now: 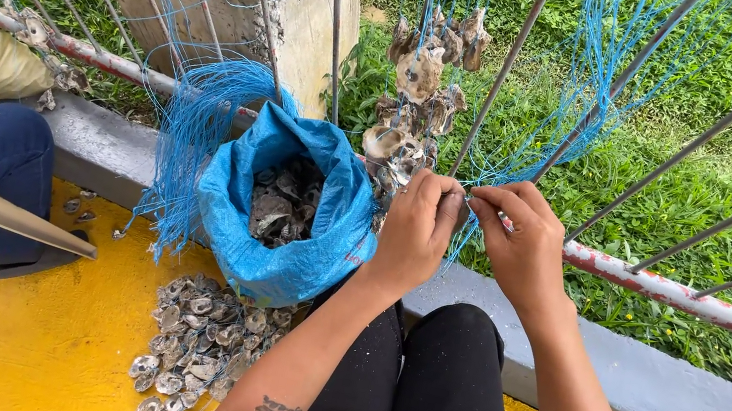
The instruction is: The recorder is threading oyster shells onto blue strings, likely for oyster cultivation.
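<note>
Blue twine (459,237) is pinched between the fingertips of the left hand (417,230) and the right hand (520,243), which are pressed close together against the railing (672,288). One string of oyster shells (417,84) is hung just left of the hands. One blue sack (322,228) of shells is stood below it, with one loose shell pile (196,346) spread on the yellow floor (53,331).
</note>
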